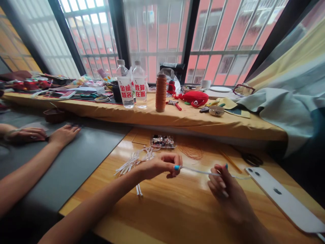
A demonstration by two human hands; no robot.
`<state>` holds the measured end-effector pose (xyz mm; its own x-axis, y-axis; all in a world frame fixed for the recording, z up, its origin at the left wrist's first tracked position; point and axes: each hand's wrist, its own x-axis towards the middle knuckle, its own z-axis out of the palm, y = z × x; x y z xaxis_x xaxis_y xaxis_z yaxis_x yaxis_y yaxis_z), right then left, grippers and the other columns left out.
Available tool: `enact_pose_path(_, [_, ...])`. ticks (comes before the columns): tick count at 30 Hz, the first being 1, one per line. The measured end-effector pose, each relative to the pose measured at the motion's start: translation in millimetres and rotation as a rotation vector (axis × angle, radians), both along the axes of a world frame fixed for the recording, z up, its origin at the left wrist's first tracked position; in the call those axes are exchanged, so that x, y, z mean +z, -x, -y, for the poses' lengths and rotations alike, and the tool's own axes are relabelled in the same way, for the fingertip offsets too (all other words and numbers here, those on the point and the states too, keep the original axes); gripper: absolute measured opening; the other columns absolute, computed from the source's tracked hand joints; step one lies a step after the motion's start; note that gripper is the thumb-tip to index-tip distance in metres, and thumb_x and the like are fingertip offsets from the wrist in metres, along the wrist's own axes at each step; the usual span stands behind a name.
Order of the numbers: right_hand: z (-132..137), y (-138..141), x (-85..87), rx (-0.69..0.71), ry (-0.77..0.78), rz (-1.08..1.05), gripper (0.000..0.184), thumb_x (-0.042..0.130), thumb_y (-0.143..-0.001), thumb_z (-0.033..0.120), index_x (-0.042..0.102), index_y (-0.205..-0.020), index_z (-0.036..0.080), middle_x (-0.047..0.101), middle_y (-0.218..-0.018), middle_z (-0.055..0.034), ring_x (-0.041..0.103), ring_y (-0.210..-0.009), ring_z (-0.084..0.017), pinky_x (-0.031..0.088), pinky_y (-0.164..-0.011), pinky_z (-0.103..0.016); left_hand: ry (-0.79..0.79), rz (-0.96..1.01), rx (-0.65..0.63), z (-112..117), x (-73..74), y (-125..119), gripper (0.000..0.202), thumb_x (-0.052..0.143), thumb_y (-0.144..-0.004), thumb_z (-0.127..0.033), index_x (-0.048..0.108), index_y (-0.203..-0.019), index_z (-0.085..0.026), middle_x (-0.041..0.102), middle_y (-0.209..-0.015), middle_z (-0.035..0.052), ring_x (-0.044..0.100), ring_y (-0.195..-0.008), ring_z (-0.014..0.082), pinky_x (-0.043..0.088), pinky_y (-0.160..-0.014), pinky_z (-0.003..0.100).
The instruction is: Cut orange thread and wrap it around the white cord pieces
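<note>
Two bare hands meet over a glossy wooden table (177,217) in the lower centre of the frame. The left hand (162,166) is closed, thumb and fingertips pinching one end of a thin white strip (198,171). The right hand (223,188), fingers curled, grips the same strip further along, so it stretches taut between them just above the table.

A loose pile of white strips (134,160) lies left of the hands, with a small tray of beads (163,141) behind. A white phone (281,200) lies face down at lower right. At far left, another person's hand (63,135) rests flat on a grey mat (76,162).
</note>
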<state>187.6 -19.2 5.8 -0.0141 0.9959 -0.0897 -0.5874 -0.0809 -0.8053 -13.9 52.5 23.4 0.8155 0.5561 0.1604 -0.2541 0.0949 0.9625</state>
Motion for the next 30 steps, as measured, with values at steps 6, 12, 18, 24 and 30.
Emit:
enact_pose_path(6, [-2.8, 5.9, -5.7, 0.132, 0.154, 0.0, 0.028, 0.06, -0.07, 0.04, 0.047, -0.058, 0.018, 0.03, -0.043, 0.0081, 0.019, -0.036, -0.003, 0.021, -0.036, -0.016, -0.391, -0.291, 0.011, 16.0, -10.7, -15.0, 0.036, 0.061, -0.07, -0.024, 0.048, -0.103, -0.019, 0.053, -0.091, 0.005, 0.049, -0.073, 0.0102, 0.041, -0.06, 0.021])
enact_pose_path(12, [2.9, 28.6, -19.5, 0.279, 0.147, 0.146, 0.028, 0.069, -0.06, 0.038, 0.057, -0.072, 0.016, 0.044, -0.053, 0.0059, 0.031, -0.043, -0.003, 0.025, -0.041, -0.015, -0.756, -0.146, 0.245, 30.2, -27.0, -28.3, 0.014, 0.05, -0.079, -0.021, 0.06, -0.082, -0.013, 0.056, -0.086, 0.0075, 0.054, -0.079, 0.0117, 0.043, -0.072, 0.022])
enact_pose_path(18, [-5.5, 22.1, -29.9, 0.15, 0.122, 0.218, 0.027, 0.066, -0.062, 0.041, 0.062, -0.074, 0.017, 0.052, -0.053, 0.003, 0.045, -0.049, -0.007, 0.032, -0.046, -0.018, -0.639, -0.194, 0.118, 28.6, -23.3, -24.1, 0.014, 0.046, -0.08, -0.019, 0.058, -0.081, -0.011, 0.058, -0.08, 0.0054, 0.053, -0.067, 0.0079, 0.043, -0.064, 0.018])
enact_pose_path(24, [-11.7, 4.4, -25.2, -0.017, 0.103, 0.343, 0.028, 0.068, -0.061, 0.04, 0.066, -0.074, 0.015, 0.058, -0.052, 0.0011, 0.047, -0.049, -0.007, 0.035, -0.046, -0.017, -0.38, -0.371, 0.221, 19.4, -21.0, -22.8, 0.012, 0.046, -0.079, -0.016, 0.057, -0.08, -0.011, 0.05, -0.057, -0.0036, 0.037, -0.045, 0.0028, 0.03, -0.044, 0.013])
enact_pose_path(30, [-12.4, 4.2, -23.9, -0.043, 0.085, 0.285, 0.028, 0.068, -0.061, 0.038, 0.068, -0.079, 0.016, 0.065, -0.069, -0.0028, 0.055, -0.064, -0.01, 0.043, -0.056, -0.017, -0.502, -0.483, 0.233, 15.7, -26.3, -23.1, 0.018, 0.049, -0.077, -0.023, 0.062, -0.082, -0.011, 0.042, -0.051, -0.0055, 0.036, -0.049, 0.005, 0.026, -0.047, 0.015])
